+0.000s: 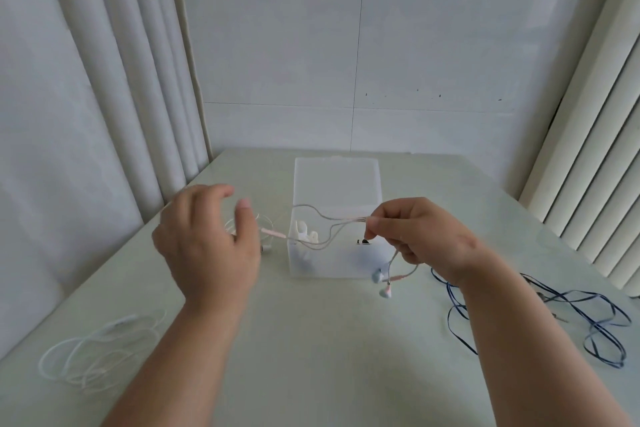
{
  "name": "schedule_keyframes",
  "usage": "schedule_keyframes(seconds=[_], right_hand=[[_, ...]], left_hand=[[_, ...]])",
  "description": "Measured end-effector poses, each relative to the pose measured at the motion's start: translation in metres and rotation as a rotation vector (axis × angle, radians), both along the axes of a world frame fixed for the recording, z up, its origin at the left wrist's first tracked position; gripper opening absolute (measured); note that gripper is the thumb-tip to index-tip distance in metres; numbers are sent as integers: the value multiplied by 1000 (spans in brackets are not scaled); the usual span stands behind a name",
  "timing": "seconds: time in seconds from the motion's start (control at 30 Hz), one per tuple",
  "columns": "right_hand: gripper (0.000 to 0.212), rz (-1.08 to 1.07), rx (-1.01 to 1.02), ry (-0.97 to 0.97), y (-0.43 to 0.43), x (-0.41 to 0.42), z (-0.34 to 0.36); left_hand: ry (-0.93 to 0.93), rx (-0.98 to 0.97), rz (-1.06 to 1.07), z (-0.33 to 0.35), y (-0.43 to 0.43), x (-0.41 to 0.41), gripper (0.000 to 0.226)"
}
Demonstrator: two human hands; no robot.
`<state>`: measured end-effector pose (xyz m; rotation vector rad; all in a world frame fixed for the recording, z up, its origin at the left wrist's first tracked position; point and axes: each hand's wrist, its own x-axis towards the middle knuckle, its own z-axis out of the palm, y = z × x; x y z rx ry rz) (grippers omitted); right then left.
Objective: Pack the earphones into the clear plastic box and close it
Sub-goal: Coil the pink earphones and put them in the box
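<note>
Pinching the pink-corded earphones (377,276) in the right grip (426,239), stretching them over the open clear box (336,184) at mid-table (329,357), pale blue buds dangling. Trailing behind the blurred left grip (204,243), fingers loosely curled, not showing whether held there. Lying toward table edges: white cord (117,324) left, blue cord (604,334) right.

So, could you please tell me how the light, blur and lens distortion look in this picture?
Head view: soft, even light, hardly any shadows; the left hand is slightly motion-blurred, the right hand sharper; the wide lens tilts the curtain and blinds inward; the clear plastic box and pink earphone cable fade into the pale table.
</note>
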<state>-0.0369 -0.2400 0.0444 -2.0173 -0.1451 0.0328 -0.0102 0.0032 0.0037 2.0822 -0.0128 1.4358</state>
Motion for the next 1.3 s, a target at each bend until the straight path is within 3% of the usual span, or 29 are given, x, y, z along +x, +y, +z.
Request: schedule_keyframes(seconds=[0.13,0.23,0.33,0.4,0.5,0.63,0.73,0.83,0.93,1.0,1.1,1.3], right_hand=[[22,25,-48,-34,6,0,0],[22,68,-57,-46,10,-1,0],[22,89,-7,-51,10,-2,0],[19,100,23,-88,10,-2,1],[15,54,-34,-164,9,-2,0],[18,-106,-96,-257,9,4,-4],[25,-188,-12,-241,8,9,-7],[26,-201,-191,-156,8,8,-7],[27,-28,-367,38,5,3,-8],[28,26,-420,116,4,1,-8],[30,-36,-412,85,2,3,-7],[31,-166,-352,47,3,7,-9]], left_hand=[[-111,447,-171,6,-22,-13,19],[34,533,-353,0,-39,-16,37],[204,544,-424,-7,-39,-5,27],[342,419,-518,-5,-35,-2,29],[500,-84,-808,1,-28,-5,29],[508,-349,-991,13,-18,-8,22],[541,-435,-1030,20,-17,-5,20],[632,-553,-1040,28,-13,1,19],[794,-689,-1103,39,-8,7,18],[883,-776,-1212,45,-7,9,15],[919,-963,-1329,56,-8,12,8],[916,-1033,-1270,62,-19,24,40]])
